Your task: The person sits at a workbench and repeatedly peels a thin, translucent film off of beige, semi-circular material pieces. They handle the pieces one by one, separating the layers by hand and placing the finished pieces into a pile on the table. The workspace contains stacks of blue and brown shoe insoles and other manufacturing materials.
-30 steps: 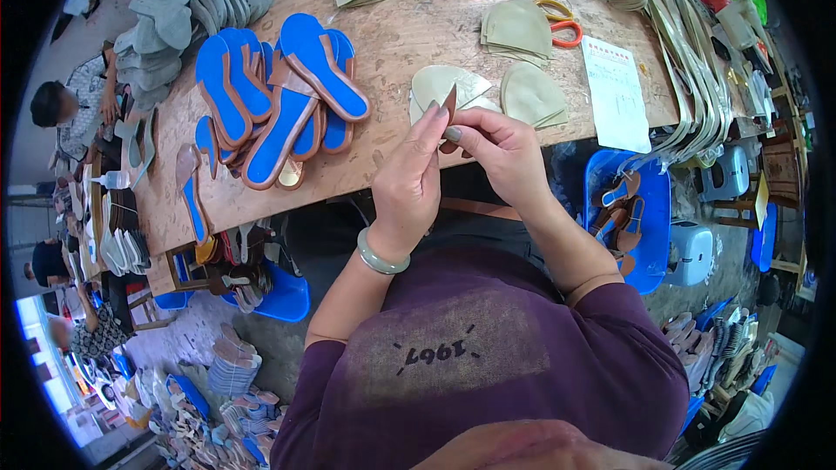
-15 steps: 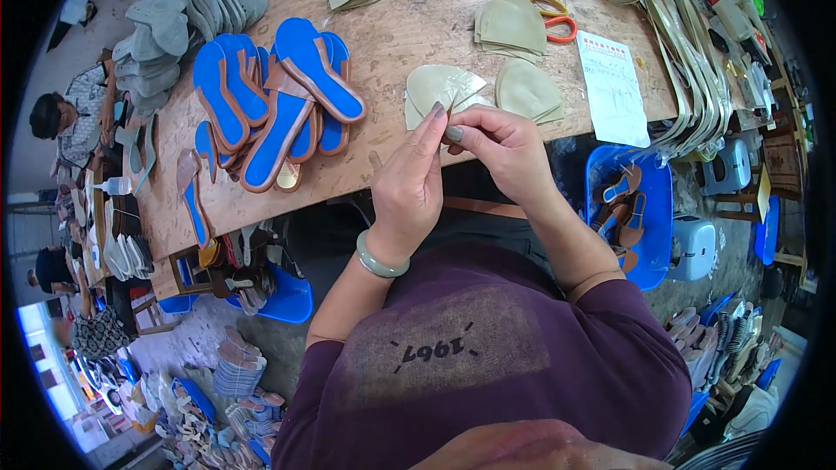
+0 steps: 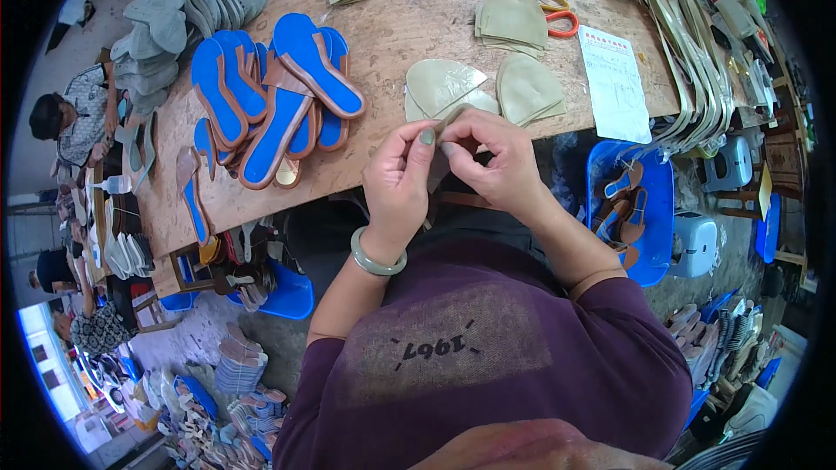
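Pinched at the fingertips, a thin, olive-brown piece of flexible-looking sheet material (image 3: 451, 116) sits at the centre of my remote view, in front of the wooden worktable's (image 3: 383, 48) near edge. Its visible edge slants, the long axis rising from the left thumb toward the right forefinger; the rest is hidden by the fingers, so I cannot tell its full outline. Neither hand is nearer: the bare left hand (image 3: 399, 172), a pale green bangle (image 3: 377, 254) at its wrist, closes thumb and fingers on the piece from the left, while the bare right hand (image 3: 503, 159) pinches it from the right. The two sets of fingertips nearly meet. Just beyond, I see a pile of beige, rounded, glossy-topped sheets (image 3: 442, 83), with a second pile of matte beige rounded sheets (image 3: 528, 90) to its right. Farther left lie blue shoe insoles with brown rims (image 3: 283, 126); farther right, scissors with yellow and orange handles (image 3: 563, 24) and a white paper sheet (image 3: 614, 83). A blue plastic tub (image 3: 653, 248) stands below the table at right.
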`<state>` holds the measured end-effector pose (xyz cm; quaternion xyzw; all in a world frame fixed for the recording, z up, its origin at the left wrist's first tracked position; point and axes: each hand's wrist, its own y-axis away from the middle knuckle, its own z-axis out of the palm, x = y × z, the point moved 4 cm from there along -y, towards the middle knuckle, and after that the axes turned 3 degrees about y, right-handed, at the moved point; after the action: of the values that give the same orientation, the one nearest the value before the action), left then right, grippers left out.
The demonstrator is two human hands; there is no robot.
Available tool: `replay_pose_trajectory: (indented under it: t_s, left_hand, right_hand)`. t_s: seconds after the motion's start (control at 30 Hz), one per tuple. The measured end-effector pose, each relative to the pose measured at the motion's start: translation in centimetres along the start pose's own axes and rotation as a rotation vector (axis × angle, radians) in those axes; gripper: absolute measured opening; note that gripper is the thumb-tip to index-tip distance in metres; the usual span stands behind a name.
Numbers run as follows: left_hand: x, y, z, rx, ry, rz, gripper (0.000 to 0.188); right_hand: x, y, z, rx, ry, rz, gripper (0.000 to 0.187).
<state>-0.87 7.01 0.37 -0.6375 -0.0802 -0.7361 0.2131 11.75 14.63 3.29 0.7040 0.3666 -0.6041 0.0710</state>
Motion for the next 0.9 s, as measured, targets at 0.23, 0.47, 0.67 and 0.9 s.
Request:
replay_pose_trajectory:
  t_s: [0.23,0.47,0.67,0.9]
  left_hand:
    - [0.7,-0.3,1.7,0.074,0.430,-0.117,0.027]
    - [-0.9,0.0,0.3,-0.032,0.460,-0.159,0.033]
    - [0.8,1.2,2.1,-0.087,-0.294,0.234,0.026]
    - [0.3,-0.3,0.2,0.069,-0.080,0.149,0.024]
  right_hand:
    - [2.0,0.7,1.2,-0.021,-0.405,0.113,0.009]
    - [2.4,0.5,1.2,-0.114,-0.636,0.034,0.011]
    - [2.6,1.4,0.3,-0.313,-0.195,0.257,0.027]
    - [5.8,5.4,-1.5,-0.190,-0.075,0.236,0.034]
